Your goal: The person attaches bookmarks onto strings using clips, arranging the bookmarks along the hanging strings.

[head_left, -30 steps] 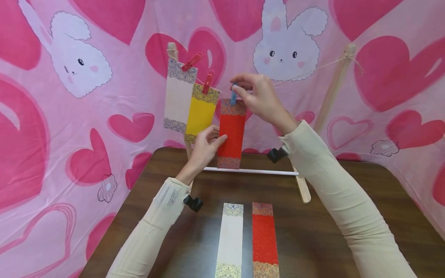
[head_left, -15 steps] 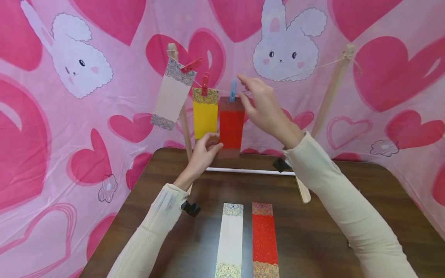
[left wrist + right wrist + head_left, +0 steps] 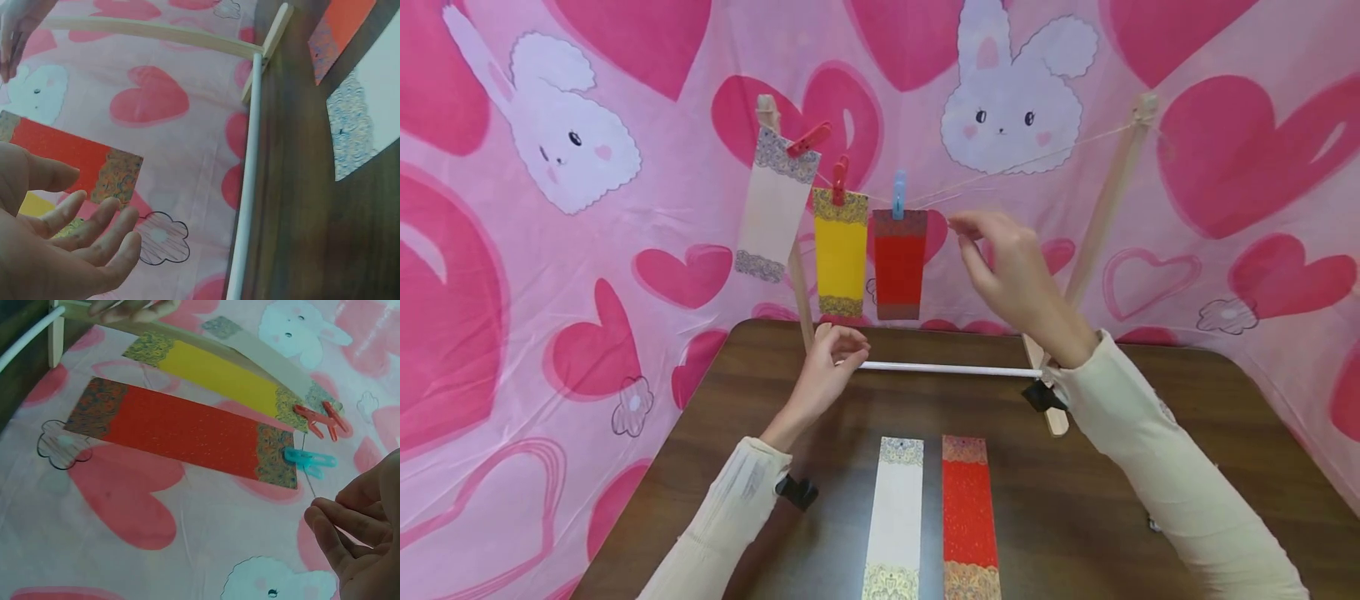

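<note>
A red patterned card (image 3: 899, 271) hangs from the string (image 3: 1022, 171) under a light-blue clothespin (image 3: 898, 196). To its left hang a yellow card (image 3: 840, 258) and a tilted white card (image 3: 775, 204), each on a red clothespin (image 3: 839, 179). My right hand (image 3: 1018, 271) is to the right of the red card, fingers loosely bent, holding nothing. In the right wrist view its fingertips (image 3: 319, 509) overlap the string beside the blue clothespin (image 3: 310, 459). My left hand (image 3: 823, 375) is below the yellow card with loose, spread fingers, also holding nothing.
Two wooden posts (image 3: 1105, 208) carry the string, and a white rod (image 3: 951, 368) joins them low down. On the brown table (image 3: 760, 533) lie a white card (image 3: 895, 512) and a red card (image 3: 970, 512), side by side. A pink heart-print cloth (image 3: 685, 208) forms the backdrop.
My right hand has let go of the blue clothespin and moved right and down. The left hand has released the red card and dropped lower. The red card now hangs by its clothespin.
</note>
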Available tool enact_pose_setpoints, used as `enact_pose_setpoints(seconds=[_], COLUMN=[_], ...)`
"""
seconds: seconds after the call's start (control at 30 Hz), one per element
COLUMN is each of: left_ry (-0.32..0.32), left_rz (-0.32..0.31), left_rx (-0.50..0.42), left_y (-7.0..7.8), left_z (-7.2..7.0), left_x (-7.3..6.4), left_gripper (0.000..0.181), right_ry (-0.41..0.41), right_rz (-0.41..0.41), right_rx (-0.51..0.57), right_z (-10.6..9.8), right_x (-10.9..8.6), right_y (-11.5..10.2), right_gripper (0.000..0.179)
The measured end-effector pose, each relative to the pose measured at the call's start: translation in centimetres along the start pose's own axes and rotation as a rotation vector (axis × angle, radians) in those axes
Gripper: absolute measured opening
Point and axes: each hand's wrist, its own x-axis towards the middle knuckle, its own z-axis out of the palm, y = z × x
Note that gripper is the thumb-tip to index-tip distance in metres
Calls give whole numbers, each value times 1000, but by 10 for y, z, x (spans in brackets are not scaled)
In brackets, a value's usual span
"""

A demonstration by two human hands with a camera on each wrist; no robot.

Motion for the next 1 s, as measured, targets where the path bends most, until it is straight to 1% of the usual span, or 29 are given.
enact_pose_setpoints(seconds=[0.07,0.17,0.3,0.43,0.57,0.67,0.8,0.9,1.0], left_ry=[9,17,14,7,-2,-19,-54,-89,-120], left_rz=[-11,-26,-29,-28,-36,-49,-64,-62,-60], left_rx=[18,17,39,74,133,178,209,224,251], left_y=[-1,-2,-3,-5,-8,-10,-14,-18,-22], left_z=[-1,-2,-2,-2,-1,-1,1,1,3], left_x=[-6,-15,-25,-36,-47,-54,-64,-71,-77], left_gripper=[22,21,20,20,22,23,25,26,26], right_ry=[-10,-32,-59,-73,-76,-81,-86,-87,-78], right_rz=[6,19,36,51,60,74,102,138,195], right_rx=[0,4,6,-2,-9,-18,-55,-88,-105], right_z=[-1,-4,-6,-7,-10,-15,-23,-28,-33], right_x=[-8,-19,-33,-50,-68,-84,-108,-128,-150], right_y=[0,1,2,2,2,3,6,8,10], right_gripper=[21,21,21,22,22,23,26,27,27])
